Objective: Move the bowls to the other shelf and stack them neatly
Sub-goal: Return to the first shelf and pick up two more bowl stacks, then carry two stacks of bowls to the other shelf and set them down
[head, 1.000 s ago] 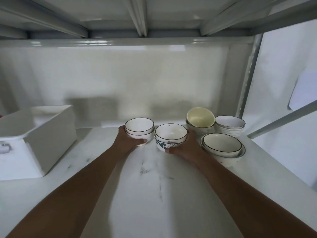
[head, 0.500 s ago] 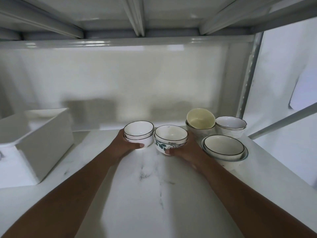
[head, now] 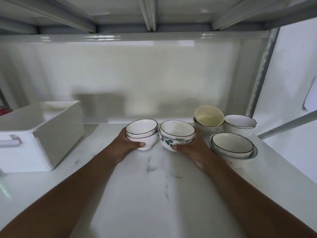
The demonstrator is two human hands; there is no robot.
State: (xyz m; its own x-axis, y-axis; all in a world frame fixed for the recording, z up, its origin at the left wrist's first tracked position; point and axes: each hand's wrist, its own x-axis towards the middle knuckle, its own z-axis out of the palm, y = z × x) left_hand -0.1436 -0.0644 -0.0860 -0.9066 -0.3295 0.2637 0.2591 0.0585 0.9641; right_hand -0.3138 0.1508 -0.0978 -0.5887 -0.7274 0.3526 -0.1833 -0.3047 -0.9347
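Observation:
My left hand grips a small stack of white bowls with dark rims at the middle of the marbled white shelf. Right beside it, my right hand holds a stack of bowls with a green leaf pattern. Both stacks are upright and nearly touch each other. To the right stand a wide dark-rimmed bowl stack, a cream bowl tilted in a grey bowl, and a tall stack of ribbed white bowls.
A white plastic bin stands on the left of the shelf. Close overhead runs the underside of the upper shelf with metal beams. A metal upright and a slanted brace bound the right side.
Both hands have drawn the two bowl stacks slightly nearer to me and lower in view. The bowls on the right have not moved.

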